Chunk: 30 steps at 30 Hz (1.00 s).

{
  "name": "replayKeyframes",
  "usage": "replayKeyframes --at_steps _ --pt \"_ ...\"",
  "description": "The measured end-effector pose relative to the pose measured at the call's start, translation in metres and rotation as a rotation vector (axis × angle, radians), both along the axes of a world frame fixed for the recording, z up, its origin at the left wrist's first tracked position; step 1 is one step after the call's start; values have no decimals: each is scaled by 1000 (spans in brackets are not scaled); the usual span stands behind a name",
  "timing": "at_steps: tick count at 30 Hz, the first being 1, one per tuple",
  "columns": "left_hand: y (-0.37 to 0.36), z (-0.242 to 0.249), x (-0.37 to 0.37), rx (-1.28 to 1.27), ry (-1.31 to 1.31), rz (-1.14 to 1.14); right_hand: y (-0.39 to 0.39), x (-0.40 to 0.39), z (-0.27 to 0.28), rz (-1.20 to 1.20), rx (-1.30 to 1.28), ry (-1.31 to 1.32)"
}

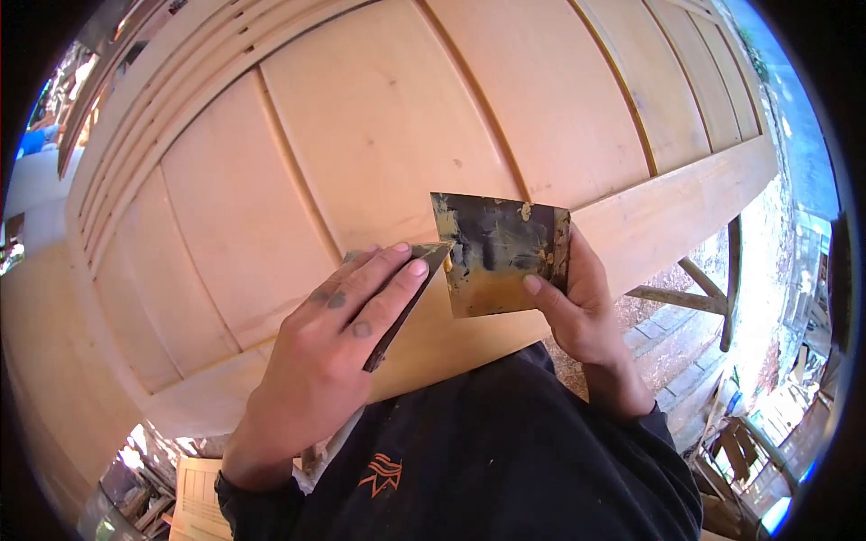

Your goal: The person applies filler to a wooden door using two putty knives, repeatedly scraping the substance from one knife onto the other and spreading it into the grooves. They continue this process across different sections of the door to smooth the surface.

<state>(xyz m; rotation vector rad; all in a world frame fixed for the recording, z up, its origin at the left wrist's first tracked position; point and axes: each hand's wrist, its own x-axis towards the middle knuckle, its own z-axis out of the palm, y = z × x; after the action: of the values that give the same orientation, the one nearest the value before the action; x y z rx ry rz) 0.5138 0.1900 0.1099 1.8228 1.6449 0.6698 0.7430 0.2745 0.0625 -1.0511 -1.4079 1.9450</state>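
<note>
My left hand [338,329] is closed on a dark, thin putty scraper [408,302], its fingers laid along the upper face. A bit of yellowish putty clings to the scraper's far corner, which meets or nearly meets the left edge of a second blade. That blade, a wide dark metal putty plate [496,252], is smeared with tan putty. My right hand [582,307] pinches it at its right edge, thumb on top. Below and beyond both hands lies a panelled wooden door [388,117], pale brown with grooves between its panels.
Close to me, my dark jacket [505,451] borders the door's near edge. Wooden legs [713,298] of a support stand at the right over brick paving [672,352]. Another pale wooden panel [54,343] is at the left, and scrap wood [753,460] lies at lower right.
</note>
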Motion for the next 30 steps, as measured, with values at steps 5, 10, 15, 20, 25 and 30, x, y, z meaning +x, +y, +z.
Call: replayKeyframes --at_steps 5,10,15,20,25,30 --pt "-12 2 -13 16 137 -38 -25 -18 8 -28 33 2" --pt "-25 -2 -22 -57 69 -109 -33 -27 2 -40 27 -23" --pt "-26 -1 -25 -112 67 -146 -27 -33 2 -22 31 -44" --pt "-21 -6 -22 -205 27 -207 -12 -36 -6 -42 97 -68" --pt "-16 6 -36 -342 -169 -8 12 -39 -17 -124 176 -50" --pt "-26 -5 -45 -433 -51 206 40 -44 -49 -242 -25 98"
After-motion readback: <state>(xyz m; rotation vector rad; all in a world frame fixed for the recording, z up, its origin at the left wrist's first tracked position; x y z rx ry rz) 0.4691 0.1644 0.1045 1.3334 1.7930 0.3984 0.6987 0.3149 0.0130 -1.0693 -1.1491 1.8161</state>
